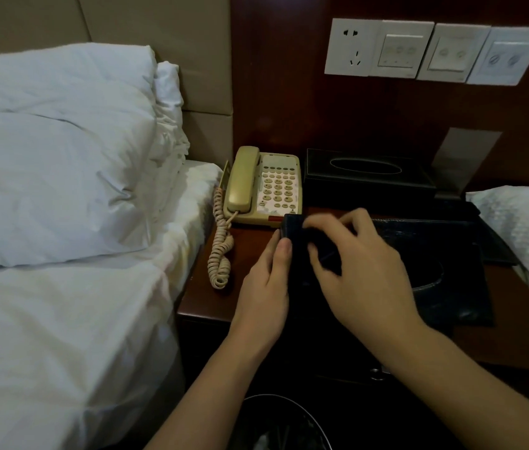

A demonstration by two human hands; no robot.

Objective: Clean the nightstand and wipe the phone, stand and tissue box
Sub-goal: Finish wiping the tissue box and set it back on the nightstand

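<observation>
A beige desk phone [266,186] sits at the back left of the dark wooden nightstand [246,241], and its coiled cord [221,251] trails toward the front. Beside it on the right stands a black tissue box [367,180] against the wall. Above the nightstand's middle I hold a dark blue item [292,227] that looks like a folded cloth. My left hand [263,293] grips its left edge with the thumb on top. My right hand [363,271] curls over it from the right, its fingers blurred.
A black leather mat or tray [451,254] covers the nightstand's right half. A white bed [61,287] with a pillow [45,151] borders the left, and another bed [526,228] the right. A bin [276,423] stands on the floor in front. Wall switches [432,50] are above.
</observation>
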